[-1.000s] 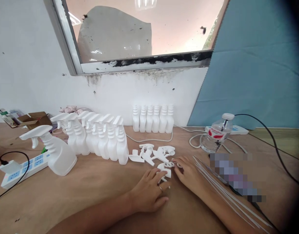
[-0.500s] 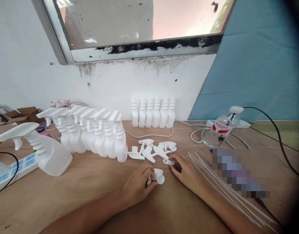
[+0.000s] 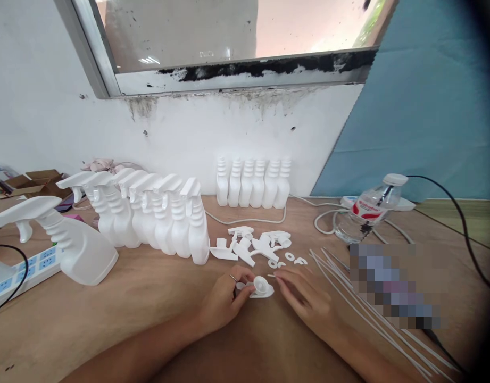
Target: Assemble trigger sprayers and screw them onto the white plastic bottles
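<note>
Near the table's front middle, my left hand (image 3: 227,295) grips a white spray nozzle head (image 3: 262,287), its round opening facing up. Just right of it, my right hand (image 3: 302,295) pinches a small thin white piece (image 3: 271,275), seen nearly edge-on, a short gap from the opening. Beyond my right hand lie small white rings (image 3: 289,256) and curved bits (image 3: 300,261). Several white trigger parts (image 3: 243,250) lie in a loose pile beyond both hands.
White bottles with spray tops (image 3: 160,218) stand in a row at left, beside a larger spray bottle (image 3: 87,250) and a power strip (image 3: 25,274). Topless bottles (image 3: 252,186) line the wall. Thin white tubes (image 3: 360,298) and a water bottle (image 3: 364,210) are at right.
My right hand has come away from the loose rings with a small piece and moved nearer the nozzle head. My left hand has turned the nozzle head so its opening faces upward.
</note>
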### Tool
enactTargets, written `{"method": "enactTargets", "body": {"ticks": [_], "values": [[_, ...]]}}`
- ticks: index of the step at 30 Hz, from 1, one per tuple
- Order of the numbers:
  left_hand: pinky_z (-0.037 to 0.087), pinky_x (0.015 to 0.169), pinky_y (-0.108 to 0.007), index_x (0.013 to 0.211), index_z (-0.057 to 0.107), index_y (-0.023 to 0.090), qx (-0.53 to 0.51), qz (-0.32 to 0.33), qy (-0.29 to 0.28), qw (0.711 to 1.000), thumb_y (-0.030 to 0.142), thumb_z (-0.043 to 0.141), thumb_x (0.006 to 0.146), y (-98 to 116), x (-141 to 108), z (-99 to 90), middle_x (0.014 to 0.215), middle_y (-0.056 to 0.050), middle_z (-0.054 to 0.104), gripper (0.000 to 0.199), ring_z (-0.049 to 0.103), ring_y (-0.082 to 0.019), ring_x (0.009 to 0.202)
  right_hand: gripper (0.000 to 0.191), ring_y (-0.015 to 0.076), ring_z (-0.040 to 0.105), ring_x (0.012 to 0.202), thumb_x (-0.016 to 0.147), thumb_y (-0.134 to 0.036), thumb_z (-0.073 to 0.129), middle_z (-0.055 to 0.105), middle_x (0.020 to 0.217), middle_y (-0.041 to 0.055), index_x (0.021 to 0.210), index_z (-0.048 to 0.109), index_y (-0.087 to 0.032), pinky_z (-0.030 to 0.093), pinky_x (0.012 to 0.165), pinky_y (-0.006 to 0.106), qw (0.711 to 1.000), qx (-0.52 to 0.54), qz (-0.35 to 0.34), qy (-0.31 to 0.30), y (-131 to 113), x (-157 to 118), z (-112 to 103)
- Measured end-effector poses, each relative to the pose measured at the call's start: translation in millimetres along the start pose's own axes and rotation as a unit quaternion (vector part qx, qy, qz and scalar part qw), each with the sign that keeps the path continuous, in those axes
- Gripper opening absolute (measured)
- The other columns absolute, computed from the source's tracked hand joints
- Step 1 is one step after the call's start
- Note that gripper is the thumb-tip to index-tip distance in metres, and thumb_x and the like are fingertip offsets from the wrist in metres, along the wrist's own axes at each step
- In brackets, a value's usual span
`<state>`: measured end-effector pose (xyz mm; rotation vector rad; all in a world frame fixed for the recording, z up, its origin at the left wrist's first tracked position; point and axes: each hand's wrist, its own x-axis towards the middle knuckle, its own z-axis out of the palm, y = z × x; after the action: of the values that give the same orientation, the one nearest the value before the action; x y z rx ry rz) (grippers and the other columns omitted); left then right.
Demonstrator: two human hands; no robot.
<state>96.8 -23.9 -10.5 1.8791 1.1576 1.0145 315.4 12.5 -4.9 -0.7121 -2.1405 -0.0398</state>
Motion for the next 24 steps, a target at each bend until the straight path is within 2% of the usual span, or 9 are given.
{"method": "enactTargets", "body": {"ticks": [3,6,10,14,18,24], "values": [[0.043,0.075,-0.024,0.105,0.055,0.021,0.000,0.006,-0.006,1.000,0.025,0.049,0.090,-1,-1,0.6,0.096,-0.002,0.062,0.016,0.056,-0.015,0.085,0.028,0.0177,0.062,0.088,0.085,-0.006,0.054,0.067,0.094,0.0063,0.109,0.057,-0.020,0.048,0.080,0.035,0.997,0.013,-0.055,-0.045,-9,1,2],[0.043,0.078,-0.026,0.106,0.053,0.020,0.006,0.020,-0.014,1.000,0.024,0.048,0.091,-1,-1,0.9,0.096,-0.002,0.060,0.016,0.056,-0.015,0.086,0.030,0.0185,0.061,0.092,0.086,-0.007,0.052,0.066,0.099,0.0075,0.113,0.057,-0.020,0.049,0.084,0.036,0.993,0.019,-0.072,-0.089,-12,2,2],[0.043,0.083,-0.028,0.110,0.049,0.019,0.023,0.049,-0.034,0.998,0.023,0.049,0.090,0,-2,0.3,0.102,-0.004,0.058,0.021,0.054,-0.016,0.091,0.031,0.0200,0.060,0.101,0.086,-0.012,0.054,0.064,0.107,0.0090,0.116,0.056,-0.020,0.048,0.092,0.038,0.991,0.046,-0.058,-0.116,-9,0,1],[0.044,0.084,-0.030,0.116,0.045,0.020,0.054,0.065,-0.067,0.994,0.022,0.051,0.088,4,-4,-1.3,0.105,-0.005,0.057,0.029,0.054,-0.018,0.093,0.037,0.0181,0.058,0.110,0.087,-0.015,0.057,0.061,0.117,0.0091,0.123,0.050,-0.021,0.049,0.096,0.032,0.988,0.080,-0.029,-0.130,-7,-5,4],[0.044,0.086,-0.031,0.112,0.048,0.021,0.107,0.068,-0.070,0.989,0.019,0.050,0.088,8,-4,-2.3,0.107,-0.005,0.059,0.025,0.055,-0.019,0.097,0.030,0.0172,0.056,0.115,0.087,-0.017,0.056,0.058,0.123,0.0088,0.117,0.051,-0.022,0.049,0.097,0.029,0.986,0.095,0.021,-0.139,-8,-8,8],[0.043,0.092,-0.032,0.120,0.047,0.023,0.157,0.093,-0.075,0.980,0.020,0.046,0.090,12,-3,-3.1,0.114,-0.005,0.058,0.030,0.054,-0.020,0.105,0.035,0.0181,0.060,0.109,0.089,-0.019,0.054,0.062,0.119,0.0068,0.123,0.052,-0.026,0.052,0.094,0.031,0.983,0.093,0.022,-0.157,-9,-4,8]]}}
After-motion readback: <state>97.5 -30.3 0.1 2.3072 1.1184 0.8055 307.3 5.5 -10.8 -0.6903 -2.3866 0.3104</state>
